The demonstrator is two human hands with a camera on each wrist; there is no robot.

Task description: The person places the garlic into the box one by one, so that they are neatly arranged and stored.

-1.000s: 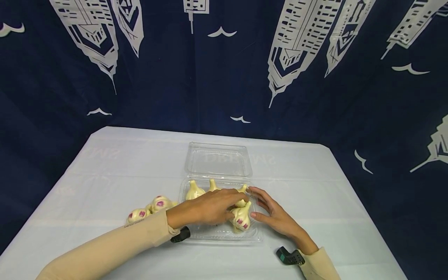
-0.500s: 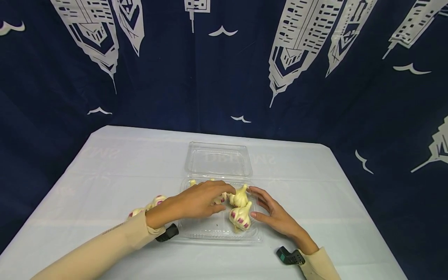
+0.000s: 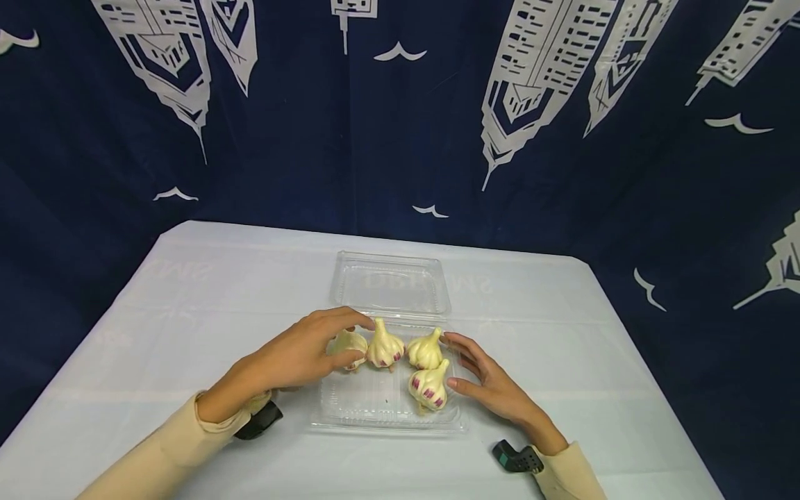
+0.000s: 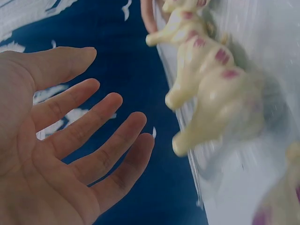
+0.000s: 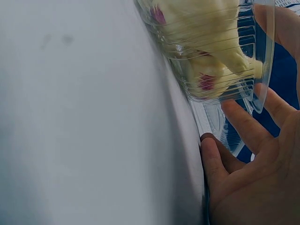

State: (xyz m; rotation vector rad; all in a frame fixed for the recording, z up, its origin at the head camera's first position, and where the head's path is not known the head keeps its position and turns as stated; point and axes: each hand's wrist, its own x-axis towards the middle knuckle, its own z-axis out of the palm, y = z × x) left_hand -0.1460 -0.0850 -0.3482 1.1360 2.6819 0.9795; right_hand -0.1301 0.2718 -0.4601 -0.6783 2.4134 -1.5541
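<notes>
Several garlic bulbs [image 3: 385, 346] with purple marks stand in a clear plastic clamshell container [image 3: 369, 413], its lid folded back flat. My left hand [image 3: 294, 354] is over the container's left side, partly covering the leftmost bulb [image 3: 353, 345]. In the left wrist view, that left hand [image 4: 70, 136] has its fingers spread with nothing in them, apart from the bulbs. My right hand [image 3: 490, 385] lies along the container's right side, near two bulbs [image 3: 428, 386]. The right wrist view shows fingertips [image 5: 232, 110] of that hand touching the container's ribbed wall.
A white cloth [image 3: 187, 333] covers the table, with a dark blue printed curtain [image 3: 300, 160] behind it. The clear lid [image 3: 390, 285] lies at the container's far side. Another garlic bulb [image 4: 281, 206] shows at the left wrist view's lower right corner; my left arm hides that spot in the head view.
My left hand has drawn back leftward from the right-hand bulbs to the container's left side, uncovering the bulbs in the middle. The right hand has stayed in place.
</notes>
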